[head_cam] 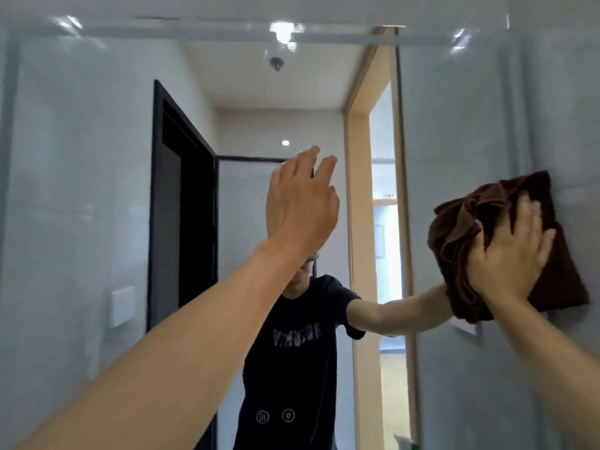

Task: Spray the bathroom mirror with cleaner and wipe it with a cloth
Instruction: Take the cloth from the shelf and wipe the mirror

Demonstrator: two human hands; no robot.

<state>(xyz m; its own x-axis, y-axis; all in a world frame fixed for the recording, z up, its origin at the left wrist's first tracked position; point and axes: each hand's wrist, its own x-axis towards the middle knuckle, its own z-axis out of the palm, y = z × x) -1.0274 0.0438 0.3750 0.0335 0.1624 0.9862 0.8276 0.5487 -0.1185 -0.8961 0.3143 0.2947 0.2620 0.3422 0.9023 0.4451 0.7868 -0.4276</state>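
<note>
Two bare forearms reach up and away from the viewer toward the glass. On the left, the long forearm rises from the bottom corner to the left hand [300,206], which is raised flat in front of the mirror [97,190] with its fingers straight and slightly spread, holding nothing; whether the fingertips actually touch the glass cannot be told. On the right, the right hand [511,251] is spread wide, palm forward, pressing a bunched dark brown cloth [480,228] against the surface at the mirror's right edge, about mid-height. The cloth is crumpled into folds above and to the left of the hand, and a flatter corner of it hangs down to the right below the fingers.

Beyond the hands, the mirror fills most of the wall and shows a person in a dark T-shirt [292,352] with one arm stretched out to the cloth. Deeper in the reflection stand a black-framed door [181,206], a pale wooden door frame [357,206] opening onto a bright room, and a white ceiling with a small fitting [276,63]. Pale glossy tiles [487,108] cover the wall to the right of the mirror.
</note>
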